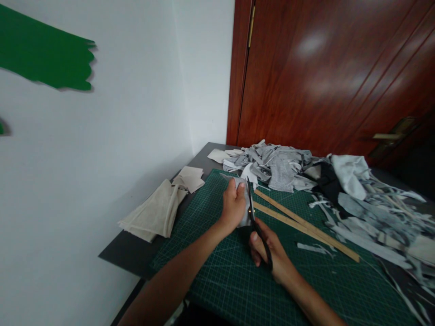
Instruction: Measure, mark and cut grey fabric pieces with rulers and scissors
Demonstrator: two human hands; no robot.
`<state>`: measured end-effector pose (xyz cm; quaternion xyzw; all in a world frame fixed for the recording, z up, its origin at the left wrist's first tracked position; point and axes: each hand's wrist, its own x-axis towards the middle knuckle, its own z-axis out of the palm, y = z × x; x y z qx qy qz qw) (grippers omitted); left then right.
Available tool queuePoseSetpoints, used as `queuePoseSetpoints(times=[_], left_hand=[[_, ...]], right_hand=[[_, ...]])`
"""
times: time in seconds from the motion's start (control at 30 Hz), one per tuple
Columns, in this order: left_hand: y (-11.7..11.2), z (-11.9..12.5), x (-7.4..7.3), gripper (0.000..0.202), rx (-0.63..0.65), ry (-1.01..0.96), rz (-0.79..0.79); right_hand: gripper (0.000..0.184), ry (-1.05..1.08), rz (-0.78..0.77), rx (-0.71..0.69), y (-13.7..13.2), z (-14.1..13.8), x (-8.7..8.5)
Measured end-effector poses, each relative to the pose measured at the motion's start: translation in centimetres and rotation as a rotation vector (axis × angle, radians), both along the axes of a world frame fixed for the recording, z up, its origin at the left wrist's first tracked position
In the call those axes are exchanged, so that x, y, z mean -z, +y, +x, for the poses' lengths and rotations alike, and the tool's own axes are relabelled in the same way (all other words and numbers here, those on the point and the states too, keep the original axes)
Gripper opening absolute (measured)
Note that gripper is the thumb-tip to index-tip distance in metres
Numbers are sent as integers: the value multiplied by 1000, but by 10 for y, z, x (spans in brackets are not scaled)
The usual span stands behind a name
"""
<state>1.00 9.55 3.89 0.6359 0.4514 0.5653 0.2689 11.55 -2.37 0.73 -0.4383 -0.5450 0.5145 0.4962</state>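
My left hand (pixel 233 206) is closed around a small piece of grey fabric (pixel 245 213), holding it upright over the green cutting mat (pixel 231 280). My right hand (pixel 268 253) grips black-handled scissors (pixel 253 213), whose blades point up and run along the right edge of the fabric piece. Both hands are near the middle of the mat, close together.
Two wooden rulers (pixel 306 226) lie diagonally on the mat right of my hands. A heap of grey fabric scraps and strips (pixel 282 165) spreads across the back and right of the table. Folded beige cloth (pixel 156 213) lies left, by the white wall. A brown door (pixel 333 72) stands behind.
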Motion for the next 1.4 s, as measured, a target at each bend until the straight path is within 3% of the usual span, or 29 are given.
queuePoseSetpoints(times=[1.4], left_hand=[[2, 0, 4, 18, -7, -26, -31]], right_hand=[[81, -6, -24, -7, -1, 1, -2]])
